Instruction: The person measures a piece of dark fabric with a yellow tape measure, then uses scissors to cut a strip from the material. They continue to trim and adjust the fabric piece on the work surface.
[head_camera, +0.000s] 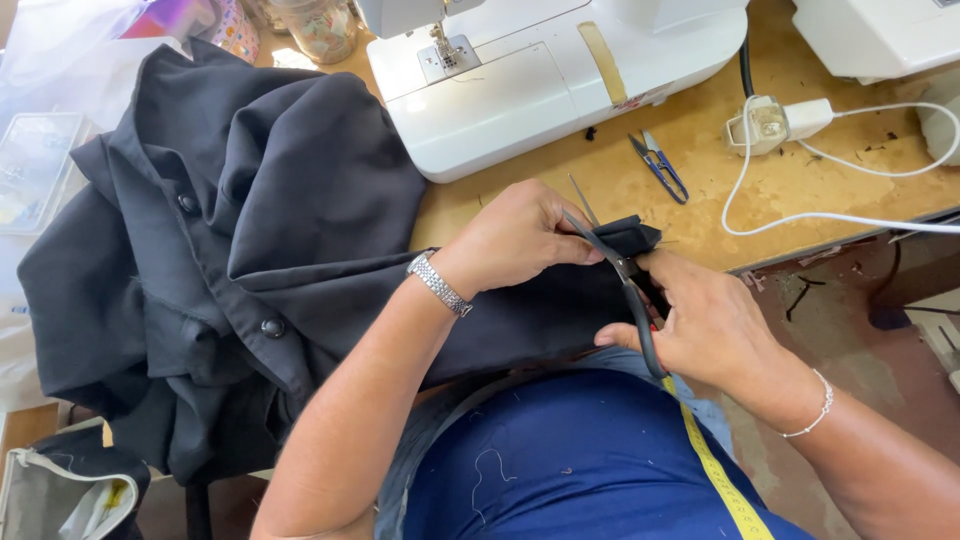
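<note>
L hand (520, 240) pinches folded edge of black woven-fabric garment (250, 250) at worktop (700, 190) rim, R hand (705, 325) gripping black-handled steel scissors (625, 285), blades open on it.

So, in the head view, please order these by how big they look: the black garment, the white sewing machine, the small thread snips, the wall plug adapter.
1. black garment, by far the largest.
2. white sewing machine, partly cut off by the frame.
3. and 4. thread snips and plug adapter: they look alike in size, so no ranking.
</note>
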